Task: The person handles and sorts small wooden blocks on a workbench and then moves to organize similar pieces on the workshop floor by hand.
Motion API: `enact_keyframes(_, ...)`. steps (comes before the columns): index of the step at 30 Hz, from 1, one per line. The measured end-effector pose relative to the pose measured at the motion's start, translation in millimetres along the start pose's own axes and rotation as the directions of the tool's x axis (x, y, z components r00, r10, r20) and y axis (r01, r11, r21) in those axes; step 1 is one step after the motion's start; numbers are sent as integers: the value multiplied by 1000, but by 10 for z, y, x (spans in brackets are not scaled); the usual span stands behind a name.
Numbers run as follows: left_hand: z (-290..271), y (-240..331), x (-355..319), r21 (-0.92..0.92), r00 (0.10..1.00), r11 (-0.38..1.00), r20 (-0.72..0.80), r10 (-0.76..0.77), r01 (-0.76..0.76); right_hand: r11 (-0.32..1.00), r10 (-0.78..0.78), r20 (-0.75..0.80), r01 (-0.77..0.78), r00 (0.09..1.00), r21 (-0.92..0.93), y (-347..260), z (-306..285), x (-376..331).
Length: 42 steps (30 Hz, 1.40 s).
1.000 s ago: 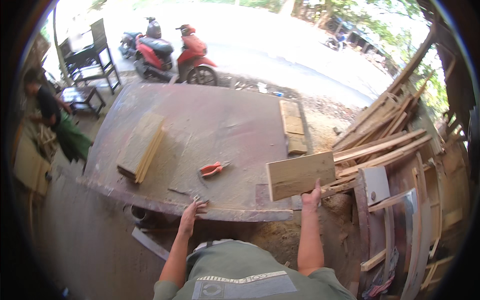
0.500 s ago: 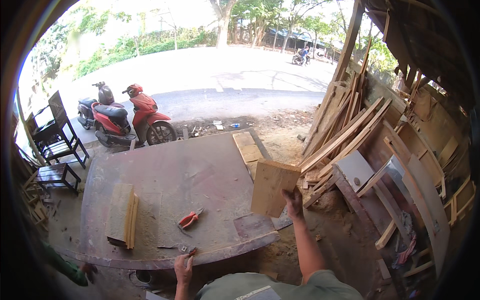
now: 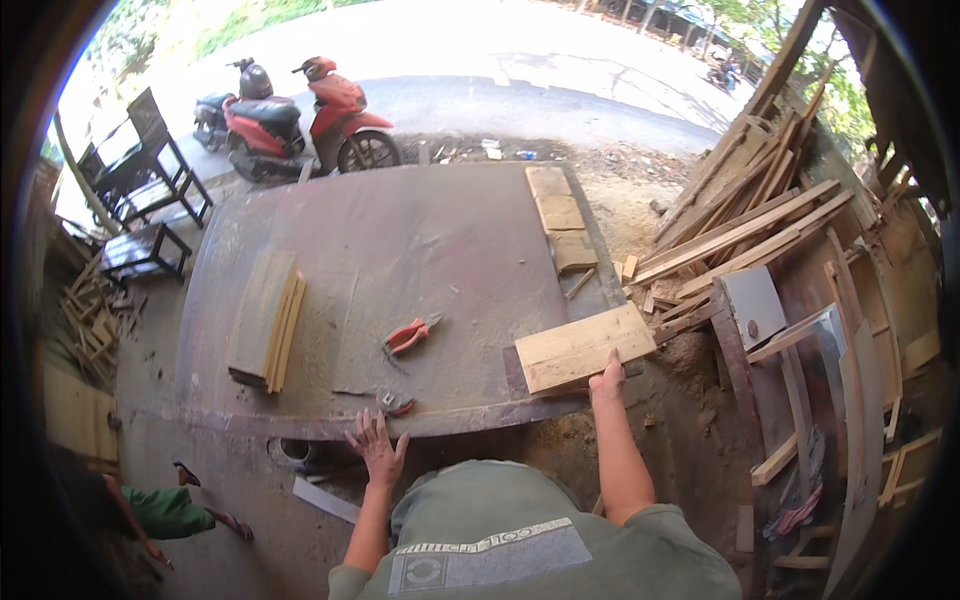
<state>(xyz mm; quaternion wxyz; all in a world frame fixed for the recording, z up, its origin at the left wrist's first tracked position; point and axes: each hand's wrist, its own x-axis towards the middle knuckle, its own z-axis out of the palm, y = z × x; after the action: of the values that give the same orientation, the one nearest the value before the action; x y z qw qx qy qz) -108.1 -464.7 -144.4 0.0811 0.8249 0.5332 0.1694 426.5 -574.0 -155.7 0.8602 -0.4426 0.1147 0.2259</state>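
My right hand point(image 3: 606, 382) grips the near edge of a short, pale wooden board point(image 3: 585, 348), held nearly flat at the table's near right corner. Whether the board rests on the table I cannot tell. At the near edge of the worn, reddish-brown table point(image 3: 470, 240), my left hand point(image 3: 376, 452) is open, fingers spread, holding nothing. Just beyond its fingertips lies a dark metal hand tool point(image 3: 393, 403) with a reddish part. Farther in are red-handled pliers point(image 3: 408, 337). A stack of boards point(image 3: 265, 320) stands on the table's left side.
Several flat wood pieces point(image 3: 558, 212) line the table's far right edge. Leaning planks point(image 3: 745, 240) and panels crowd the right. A red scooter point(image 3: 335, 112) is parked beyond the table. Dark wooden chairs point(image 3: 160, 170) stand at left; a person in green shorts point(image 3: 168, 512) is at lower left.
My right hand has lowered the board from raised and upright to nearly flat at the table corner. My left hand has opened out by the dark tool. The view has tilted downward.
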Motion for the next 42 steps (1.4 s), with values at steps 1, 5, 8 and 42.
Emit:
enact_keyframes(1, -20, 40, 3, -38, 1000, 999, -6, -24, 24, 999, 39, -45, -39, 998, 7, 63, -177, 20)
enact_keyframes(5, -257, 272, 182, -160, 997, 987, -80, 23, -35, 936, 215, -75, -227, 974, -268, 37, -325, -139)
enact_keyframes(8, -300, 680, 557, -264, 984, 950, -104, 144, -167, 545, 332, -120, -294, 936, -785, -410, -407, -164)
enact_keyframes(42, 696, 1946, 1774, -298, 691, 863, 517, 505, -408, -382, -77, 471, 411, 878, -828, -593, -252, -313)
